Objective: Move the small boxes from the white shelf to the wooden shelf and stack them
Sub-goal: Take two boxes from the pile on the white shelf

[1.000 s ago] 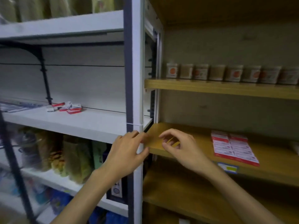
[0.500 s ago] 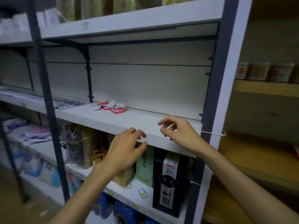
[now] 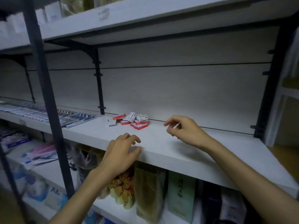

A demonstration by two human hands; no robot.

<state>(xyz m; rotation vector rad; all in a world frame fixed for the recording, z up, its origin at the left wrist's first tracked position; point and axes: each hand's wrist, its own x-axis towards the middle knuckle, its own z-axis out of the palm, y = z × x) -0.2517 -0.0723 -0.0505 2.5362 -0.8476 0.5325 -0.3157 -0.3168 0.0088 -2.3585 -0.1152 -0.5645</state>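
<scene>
Several small red-and-white boxes (image 3: 131, 120) lie in a loose heap near the back of the white shelf (image 3: 161, 143). My left hand (image 3: 120, 152) hovers at the shelf's front edge below the heap, fingers loosely curled, holding nothing. My right hand (image 3: 184, 129) is above the shelf board, to the right of the boxes, fingers loosely bent and empty. Only a sliver of the wooden shelf (image 3: 288, 160) shows at the far right.
A dark upright post (image 3: 47, 94) stands to the left, with flat packets (image 3: 48, 113) laid out on the shelf behind it. Another dark post (image 3: 268, 94) bounds the shelf on the right. Bags and packaged goods (image 3: 150, 191) fill the lower shelf. A white shelf (image 3: 145, 15) runs overhead.
The view has swung left from the wooden shelf to the white shelf. Both hands moved left with it and now sit close to the heap of small boxes.
</scene>
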